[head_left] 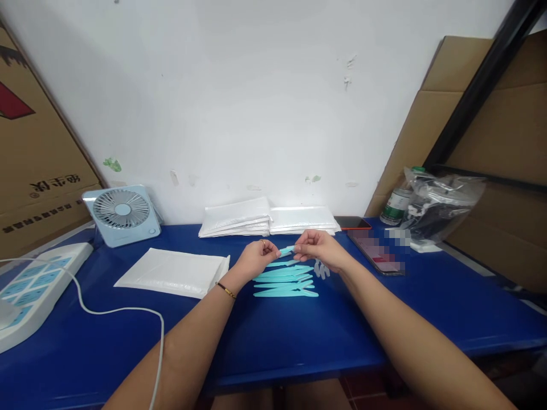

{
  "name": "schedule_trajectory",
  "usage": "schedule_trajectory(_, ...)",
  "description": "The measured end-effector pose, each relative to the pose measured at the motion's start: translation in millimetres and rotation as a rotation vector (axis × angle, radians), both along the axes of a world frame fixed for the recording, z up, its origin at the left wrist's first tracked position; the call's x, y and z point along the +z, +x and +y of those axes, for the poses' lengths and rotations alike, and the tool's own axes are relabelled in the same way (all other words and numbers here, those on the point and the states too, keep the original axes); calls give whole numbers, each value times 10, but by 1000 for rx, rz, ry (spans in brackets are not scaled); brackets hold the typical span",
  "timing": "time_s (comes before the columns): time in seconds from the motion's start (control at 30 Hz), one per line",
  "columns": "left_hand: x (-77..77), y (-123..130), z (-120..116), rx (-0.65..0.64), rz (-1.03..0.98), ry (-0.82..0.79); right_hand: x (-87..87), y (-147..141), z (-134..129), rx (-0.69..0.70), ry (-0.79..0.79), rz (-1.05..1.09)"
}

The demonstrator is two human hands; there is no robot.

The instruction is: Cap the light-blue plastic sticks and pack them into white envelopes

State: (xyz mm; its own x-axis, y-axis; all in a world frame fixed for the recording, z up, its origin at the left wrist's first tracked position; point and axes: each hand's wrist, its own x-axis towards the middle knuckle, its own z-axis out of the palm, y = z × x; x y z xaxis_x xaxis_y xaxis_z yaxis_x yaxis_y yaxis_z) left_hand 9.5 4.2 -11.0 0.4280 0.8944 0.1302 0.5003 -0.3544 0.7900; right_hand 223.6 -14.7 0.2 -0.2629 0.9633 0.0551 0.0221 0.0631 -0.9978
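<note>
My left hand [257, 257] pinches the left end of a slim turquoise eyebrow razor [287, 250] above the blue table. At its other end, the fingers of my right hand [318, 250] are closed on the tip, where a pale cap seems to sit. Below my hands, several more turquoise eyebrow razors [282, 286] lie side by side in a loose row, handles to the left. Small translucent caps [321, 269] lie in a little heap under my right hand, which partly covers them.
A white padded envelope [171, 272] lies left, with stacked envelopes [235, 216] against the wall. A blue fan [123, 213], a power strip [43, 290] and its white cable [123, 310] occupy the left. Right are a phone [371, 250], a bottle [395, 205] and a plastic bag [444, 205].
</note>
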Motion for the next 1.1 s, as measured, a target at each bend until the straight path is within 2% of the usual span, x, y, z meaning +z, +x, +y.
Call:
schedule_trajectory(0.1, -16, 31, 1, 1, 41, 36, -35, -117, -14, 40, 19, -48)
schedule_trajectory(0.23, -20, 39, 8, 108, 107, 213, -81, -118, 58, 11, 69, -153)
schedule_trajectory(0.3, -8, 25, -3, 107, 179, 282, -71, 12, 117, -81, 133, -264)
schedule_trajectory(0.43, 5, 10, -61, -56, 326, 234, 54, 447, 155, -259, 272, -619)
schedule_trajectory(0.53, -10, 28, -99, -84, 367, 189, 155, 680, 98, -237, 165, -919)
schedule_trajectory(0.67, -35, 44, -106, -49, 398, 162, 157, 670, 37, -112, -69, -1145)
schedule_trajectory(0.77, -21, 40, -109, -56, 394, 149, 103, 581, 47, -108, -59, -1163)
schedule_trajectory(0.87, 17, 45, -136, -71, 438, 131, 68, 562, 81, -167, 9, -1120)
schedule_trajectory(1.0, 31, 57, -170, -70, 486, 145, 78, 580, 114, -205, 134, -817)
schedule_trajectory(1.1, 7, 39, -146, -27, 422, 129, 106, 544, 110, -216, 171, -529)
